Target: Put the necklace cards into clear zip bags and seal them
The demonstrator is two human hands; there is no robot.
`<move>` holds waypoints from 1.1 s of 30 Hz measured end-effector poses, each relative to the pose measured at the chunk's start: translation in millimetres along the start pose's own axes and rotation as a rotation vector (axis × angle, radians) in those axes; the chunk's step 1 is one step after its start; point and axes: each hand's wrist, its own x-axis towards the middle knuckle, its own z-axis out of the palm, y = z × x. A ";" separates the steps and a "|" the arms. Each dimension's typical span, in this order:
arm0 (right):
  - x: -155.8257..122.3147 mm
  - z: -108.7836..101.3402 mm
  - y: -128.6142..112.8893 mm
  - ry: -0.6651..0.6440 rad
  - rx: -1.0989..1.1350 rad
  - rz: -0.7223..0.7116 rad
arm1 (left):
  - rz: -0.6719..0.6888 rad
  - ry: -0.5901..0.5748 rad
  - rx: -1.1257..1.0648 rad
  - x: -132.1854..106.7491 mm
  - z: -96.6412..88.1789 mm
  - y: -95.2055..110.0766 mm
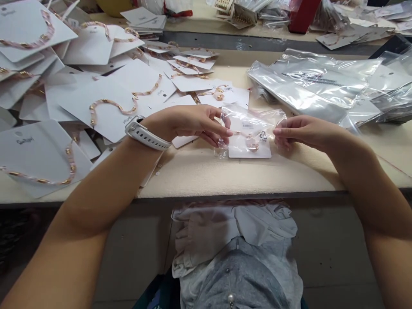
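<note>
A clear plastic bag (278,118) is stretched between my two hands just above the table's front part. Inside or behind its film shows a white jewelry card (236,149) bearing a pink beaded bracelet (252,143); I cannot tell how far the card sits in the bag. My left hand (201,122), with a white wristband (148,134), is closed on the bag's left side, thumb and fingers pinching. At the bag's right edge my right hand (302,131) pinches the film, its fingertips partly hidden behind the plastic.
Many white cards with beaded strands (112,105) lie heaped on the left. A stack of clear plastic bags (309,81) lies at the right. Behind a grey strip (225,40) are a red object (304,17) and more packaged pieces. The table's dark front edge (238,196) runs near my lap.
</note>
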 end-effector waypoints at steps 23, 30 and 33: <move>-3.9 -2.1 1.2 0.136 0.242 0.066 | 0.032 0.056 0.058 4.6 1.3 -5.0; -2.6 -5.3 6.4 0.122 0.193 0.039 | 0.026 0.065 0.105 4.3 2.3 -3.8; -2.3 -5.0 6.8 0.089 0.190 0.032 | 0.018 0.073 0.123 4.1 3.4 -3.1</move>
